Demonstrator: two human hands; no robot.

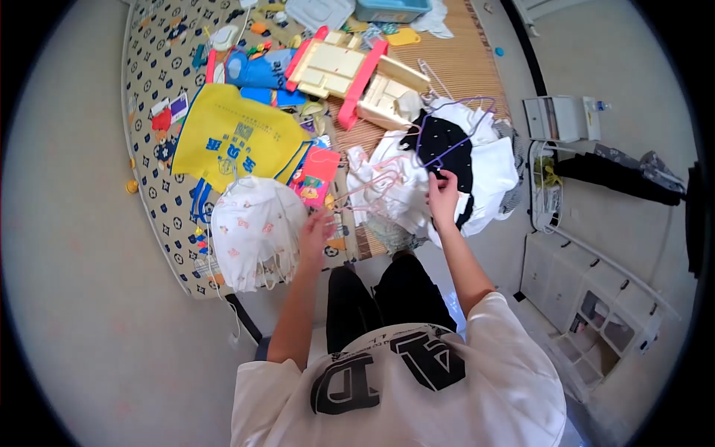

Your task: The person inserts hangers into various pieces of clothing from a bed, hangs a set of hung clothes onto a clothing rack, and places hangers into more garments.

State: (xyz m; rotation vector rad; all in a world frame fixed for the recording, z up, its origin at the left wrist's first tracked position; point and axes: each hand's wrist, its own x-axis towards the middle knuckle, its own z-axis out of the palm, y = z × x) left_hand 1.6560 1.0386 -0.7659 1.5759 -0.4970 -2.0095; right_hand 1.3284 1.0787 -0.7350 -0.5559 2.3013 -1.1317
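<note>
My right hand (442,195) pinches the hook end of a purple clothes hanger (456,146). The hanger lies over a black garment with white dots (448,138), on a heap of white clothes (491,160). Closed around the near end of a pink clothes hanger (372,186) is my left hand (316,232), slightly blurred. That hanger reaches across a white garment with a faint print (372,167). Left of this hand, a white printed cloth item (257,223) rests at the bed's edge.
Behind the hands, a yellow bag (238,138), a cream and pink plastic toy piece (335,67) and a blue bag (257,69) lie on the bed. A blue bin (392,9) stands at the far edge. White cabinets (573,290) and a clothes rail are at right.
</note>
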